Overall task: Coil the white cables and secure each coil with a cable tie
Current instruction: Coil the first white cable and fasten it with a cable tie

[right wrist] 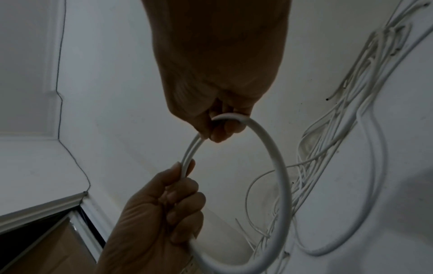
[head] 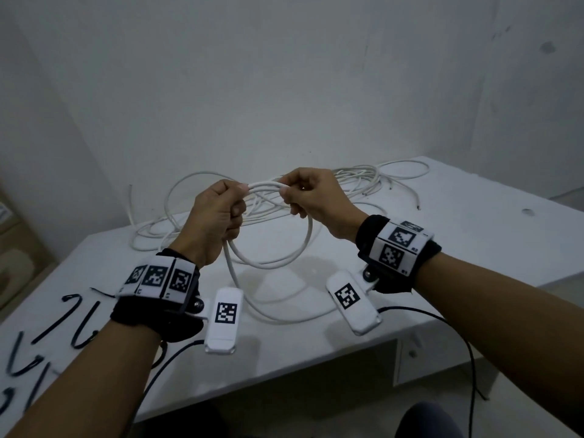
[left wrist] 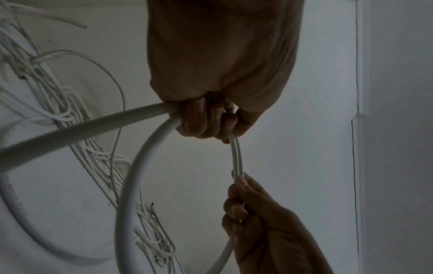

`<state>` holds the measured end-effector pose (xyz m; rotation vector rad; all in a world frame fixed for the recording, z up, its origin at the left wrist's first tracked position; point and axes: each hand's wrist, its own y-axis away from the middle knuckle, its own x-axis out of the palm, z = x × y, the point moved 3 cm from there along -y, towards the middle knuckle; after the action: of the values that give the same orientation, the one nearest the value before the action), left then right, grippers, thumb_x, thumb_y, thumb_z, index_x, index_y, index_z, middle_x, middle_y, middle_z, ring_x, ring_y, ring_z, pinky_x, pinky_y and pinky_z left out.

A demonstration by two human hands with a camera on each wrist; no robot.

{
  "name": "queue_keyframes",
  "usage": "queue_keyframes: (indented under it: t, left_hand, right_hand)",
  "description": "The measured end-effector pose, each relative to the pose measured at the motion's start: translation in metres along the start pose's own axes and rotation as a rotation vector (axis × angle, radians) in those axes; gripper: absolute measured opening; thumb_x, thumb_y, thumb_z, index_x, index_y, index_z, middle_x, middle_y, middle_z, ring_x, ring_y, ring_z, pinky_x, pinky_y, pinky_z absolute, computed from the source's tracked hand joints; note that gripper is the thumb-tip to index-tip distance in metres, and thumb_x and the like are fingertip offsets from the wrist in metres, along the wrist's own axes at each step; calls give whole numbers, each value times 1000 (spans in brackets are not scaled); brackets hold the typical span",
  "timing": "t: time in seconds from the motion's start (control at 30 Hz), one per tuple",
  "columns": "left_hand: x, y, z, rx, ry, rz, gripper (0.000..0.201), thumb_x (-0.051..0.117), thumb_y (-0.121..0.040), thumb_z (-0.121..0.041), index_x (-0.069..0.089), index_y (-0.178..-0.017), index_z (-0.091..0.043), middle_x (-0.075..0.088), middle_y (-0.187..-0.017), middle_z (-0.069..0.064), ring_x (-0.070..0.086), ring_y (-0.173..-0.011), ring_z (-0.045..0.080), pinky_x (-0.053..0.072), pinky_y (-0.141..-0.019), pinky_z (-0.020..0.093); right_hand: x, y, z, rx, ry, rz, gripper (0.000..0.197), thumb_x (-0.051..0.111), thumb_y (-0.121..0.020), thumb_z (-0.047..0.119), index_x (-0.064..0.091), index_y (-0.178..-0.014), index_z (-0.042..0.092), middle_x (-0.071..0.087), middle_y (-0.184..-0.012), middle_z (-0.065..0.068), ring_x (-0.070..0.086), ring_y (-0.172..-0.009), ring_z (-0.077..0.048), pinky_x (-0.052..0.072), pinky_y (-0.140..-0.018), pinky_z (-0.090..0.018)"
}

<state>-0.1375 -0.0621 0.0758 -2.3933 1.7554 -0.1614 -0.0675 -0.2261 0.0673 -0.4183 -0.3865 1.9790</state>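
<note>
Both hands hold one white cable above the table, bent into a round loop that hangs below them. My left hand grips the doubled strands in a fist, thumb on top. My right hand pinches the same strands a little to the right. In the left wrist view the left hand clasps the cable and the right hand holds it below. In the right wrist view the right hand pinches the loop above the left hand. A free tail runs down onto the table.
A tangle of loose white cables lies at the back of the white table. Several black cable ties lie at the near left. Black sensor leads trail from the wrists over the front edge. A wall stands close behind.
</note>
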Motion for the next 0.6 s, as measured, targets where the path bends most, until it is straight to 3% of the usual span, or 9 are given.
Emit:
queue_keyframes:
  t: [0.13,0.2,0.27,0.43,0.5,0.6]
  left_hand:
    - [-1,0,-3,35,20,-21,26,54,-97,-16,47,-72,-19,31,-47,-10,21,-39,6,18,-36,15]
    - [-3,-1,-5,47,52,-40,23,53,-97,-15,48,-75,-18,32,-47,-11,22,-38,5,18,-36,14]
    - [-7,-1,-4,54,67,-53,21,53,-97,-14,49,-77,-18,32,-47,-11,22,-38,5,19,-36,14]
    - [-8,-1,2,35,67,-51,24,52,-98,-14,47,-74,-18,33,-46,-11,23,-38,5,17,-37,14]
    - [-6,-2,3,20,80,-43,25,52,-98,-14,47,-74,-18,33,-45,-11,23,-37,4,18,-36,13]
    - [-3,-5,6,2,90,-33,25,51,-98,-14,47,-74,-18,32,-46,-11,22,-37,4,18,-35,13]
  right_hand:
    - [-1,1,1,32,22,24,23,64,-90,21,59,-109,7,65,-81,-10,64,-67,-19,49,-60,-29]
    - [-7,9,-10,146,73,42,27,54,-95,34,53,-111,13,63,-88,-9,62,-71,-19,47,-59,-29]
    - [-15,21,-30,298,152,73,30,44,-99,39,54,-103,11,61,-86,-9,60,-66,-21,45,-51,-27]
    - [-27,53,-74,611,806,395,29,50,-96,35,50,-97,6,63,-72,-10,57,-48,-21,46,-43,-24]
    - [-34,59,-77,605,1081,433,35,49,-95,42,50,-97,7,54,-66,-4,50,-47,-17,41,-44,-24]
    - [-47,61,-80,543,1386,428,44,47,-92,53,54,-94,10,43,-66,1,48,-62,-18,39,-59,-26]
